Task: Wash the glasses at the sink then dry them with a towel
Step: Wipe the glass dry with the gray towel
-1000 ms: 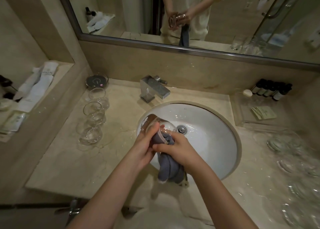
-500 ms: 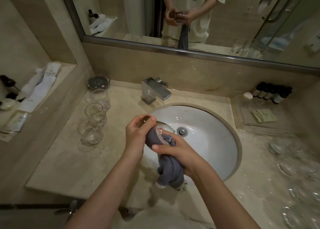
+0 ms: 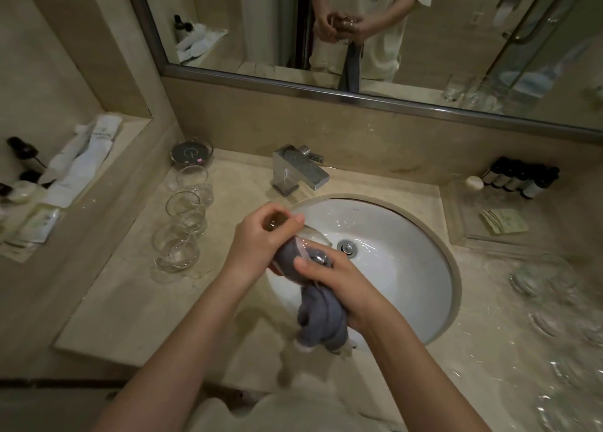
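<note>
Over the left rim of the white sink [image 3: 408, 236] I hold a clear glass [image 3: 310, 236] on its side. My left hand [image 3: 261, 239] grips its base end, fingers curled round it. A grey towel [image 3: 321, 314] is stuffed into the glass mouth and hangs down below. My right hand [image 3: 336, 281] grips the towel at the mouth of the glass. Three clear glasses [image 3: 182, 223] stand in a row on the counter to the left. Several more glasses [image 3: 548, 288] stand on the counter at the right, blurred.
A chrome faucet [image 3: 298, 170] stands behind the basin. A round dark dish [image 3: 191, 152] sits at the back left. Small dark bottles [image 3: 522, 177] and a clear tray [image 3: 483, 223] are at the back right. Toiletries [image 3: 75, 167] lie on the left ledge. A mirror [image 3: 359, 23] spans the wall.
My left hand has shifted its grip up over the base of the glass, and the glass has turned in my hands. The towel stays in its mouth.
</note>
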The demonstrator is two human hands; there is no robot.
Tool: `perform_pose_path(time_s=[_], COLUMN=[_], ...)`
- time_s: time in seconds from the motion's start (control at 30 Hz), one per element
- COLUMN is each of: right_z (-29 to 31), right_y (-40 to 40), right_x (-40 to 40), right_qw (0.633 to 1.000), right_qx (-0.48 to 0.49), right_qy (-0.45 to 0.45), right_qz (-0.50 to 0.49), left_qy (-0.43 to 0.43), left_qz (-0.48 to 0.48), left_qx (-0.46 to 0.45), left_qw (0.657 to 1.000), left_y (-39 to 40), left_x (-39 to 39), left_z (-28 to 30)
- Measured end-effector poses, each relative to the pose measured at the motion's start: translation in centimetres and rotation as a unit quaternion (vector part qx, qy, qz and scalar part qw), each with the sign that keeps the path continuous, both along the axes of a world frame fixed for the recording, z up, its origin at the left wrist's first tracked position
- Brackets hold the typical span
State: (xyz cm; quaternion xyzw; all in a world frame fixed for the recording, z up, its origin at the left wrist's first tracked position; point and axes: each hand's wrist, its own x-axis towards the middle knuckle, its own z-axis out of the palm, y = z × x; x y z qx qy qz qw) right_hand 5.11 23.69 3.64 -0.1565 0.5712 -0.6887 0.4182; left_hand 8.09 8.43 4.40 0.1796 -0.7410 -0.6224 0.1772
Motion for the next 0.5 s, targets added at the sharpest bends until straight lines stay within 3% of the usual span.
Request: perform_pose_path(time_s=[0.07, 0.1, 0.17, 0.27, 0.4, 0.5], right_z=[-0.3, -0.3, -0.2, 0.6, 1.0, 0.6], right_y=[0.5, 0.7, 1.0, 1.5, 0.8, 0.4], right_x=[-0.3, -0.5, -0.9, -1.5, -1.1, -0.5], right_qw=[0.996, 0.996, 0.997, 0.996, 0.989, 0.986], right_qx=[-0.005, 0.005, 0.033, 0.047, 0.042, 0.016], right_qy=[-0.085, -0.088, -0.058, -0.023, -0.017, -0.037], right_qz=[0.008, 0.015, 0.031, 0.075, 0.143, 0.164], left_qy=[0.072, 0.058, -0.035, -0.223, -0.354, -0.408], left_qz=[-0.029, -0.048, -0.109, -0.192, -0.256, -0.357], left_qx=[-0.027, -0.018, 0.058, 0.218, 0.217, 0.220], left_qw=[0.997, 0.997, 0.992, 0.930, 0.873, 0.811], left_y=[0.0, -0.1, -0.5, -2.3, -3.5, -3.6], left_x=[0.5, 0.5, 0.7, 0.4, -0.2, -0.1], left_z=[-1.2, -1.3, -0.6, 0.3, 0.4, 1.1])
